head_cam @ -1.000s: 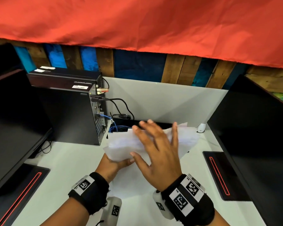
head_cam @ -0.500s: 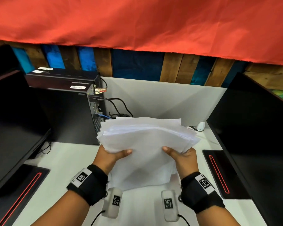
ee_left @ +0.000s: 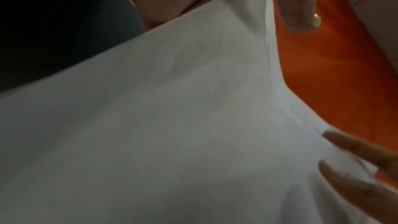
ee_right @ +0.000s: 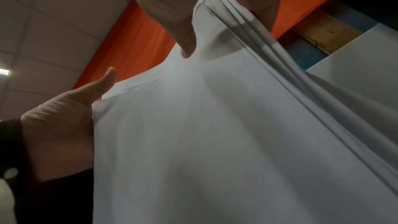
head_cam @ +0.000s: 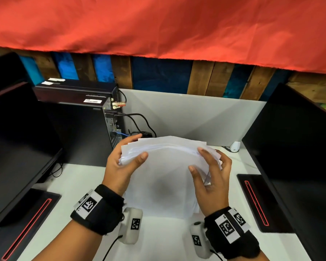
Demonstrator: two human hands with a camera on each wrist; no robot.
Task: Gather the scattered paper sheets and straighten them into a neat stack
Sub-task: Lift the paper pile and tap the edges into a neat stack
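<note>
A bundle of white paper sheets [head_cam: 166, 166] stands on its lower edge on the white desk [head_cam: 73, 185], its top edges fanned and uneven. My left hand [head_cam: 126, 159] grips the bundle's left side, thumb on the front face and fingers behind. My right hand [head_cam: 213, 172] holds the right side, thumb on the front and fingers curled over the edge. In the left wrist view the sheets [ee_left: 172, 125] fill the frame below my thumb [ee_left: 301, 11]. The right wrist view shows several separate sheet edges [ee_right: 247, 28] running between thumb and fingers.
A black computer tower [head_cam: 79, 125] with cables [head_cam: 139, 121] stands close behind on the left. Black monitors flank the desk at left [head_cam: 13, 147] and right [head_cam: 294, 157], with their bases [head_cam: 258, 200] on it. A small white device [head_cam: 235, 146] sits by the white partition [head_cam: 186, 113].
A second ago my right hand lay flat over the sheets. Then both hands held the lower corners. Now they have slid up the sides and the bundle stands more upright.
</note>
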